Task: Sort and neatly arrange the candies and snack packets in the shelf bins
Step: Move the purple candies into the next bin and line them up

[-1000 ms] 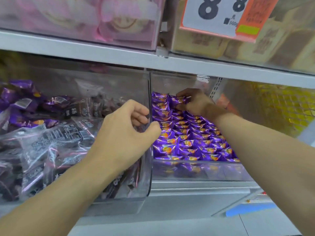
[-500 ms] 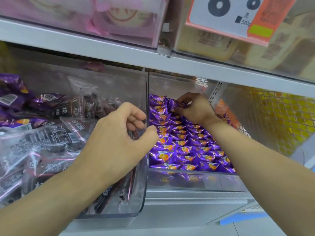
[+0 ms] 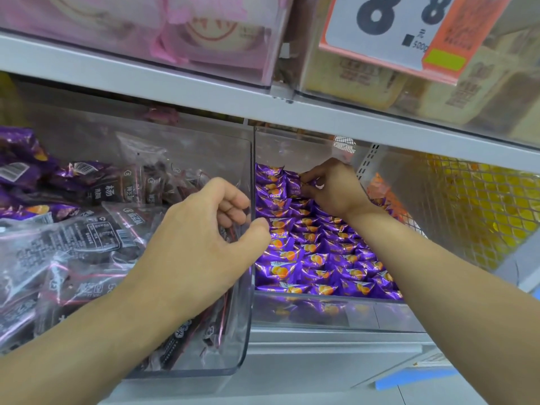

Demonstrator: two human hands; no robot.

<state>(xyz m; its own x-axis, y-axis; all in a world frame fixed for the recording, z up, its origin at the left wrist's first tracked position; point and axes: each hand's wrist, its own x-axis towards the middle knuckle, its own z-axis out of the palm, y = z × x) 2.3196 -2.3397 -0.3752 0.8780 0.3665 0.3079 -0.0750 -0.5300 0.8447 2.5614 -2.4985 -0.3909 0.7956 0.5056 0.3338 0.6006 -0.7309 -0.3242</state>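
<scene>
Purple candies [image 3: 318, 252] with orange prints lie in tidy rows inside the clear middle bin [image 3: 321, 314]. My right hand [image 3: 331, 188] reaches to the back of that bin and pinches one purple candy from the far rows. My left hand [image 3: 201, 238] grips the clear side wall [image 3: 252, 159] of the left bin, fingers curled over its rim and thumb on the candy side. The left bin holds dark snack packets [image 3: 79, 238] in clear wrappers, with a few purple packets [image 3: 20, 168] mixed in at the far left.
A grey shelf board [image 3: 204, 92] runs close overhead, carrying bins of pink packets [image 3: 187, 27] and tan boxes [image 3: 359, 74] with a price card [image 3: 394, 30]. A bin of yellow candies [image 3: 473, 206] behind mesh stands at the right. Orange packets [image 3: 385, 191] show beside the middle bin.
The view has drifted slightly upward and closer. My right hand has stayed at the back rows, its fingers working on a candy. The left hand keeps its grip on the bin wall.
</scene>
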